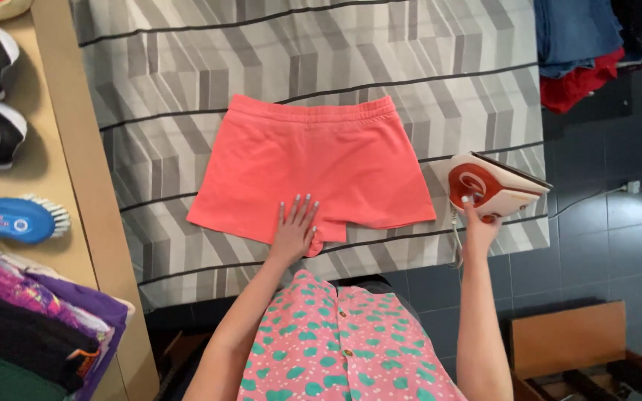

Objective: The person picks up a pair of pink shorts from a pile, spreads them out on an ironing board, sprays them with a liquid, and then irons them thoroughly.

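Left hand lies flat, fingers spread and released, palm down on the lower hem of the coral shorts, holding nothing but pinning the cloth. Right hand is closed around the handle of the orange-and-white iron, which stands tilted just beyond that hand at the near right corner of the grey chevron-patterned ironing surface, apart from the shorts. The shorts lie spread out directly ahead of the left hand, waistband on the far side, and well to the left of the right hand. Both forearms reach forward from the body, the right one nearly straight and vertical in the view, the left angled inward. To press well, it seems wise to keep the flat hand taut against the hem and clear of the soleplate's path, and to mind the cord trailing off to the right of the gripping hand. A blue brush rests on the bench far left.
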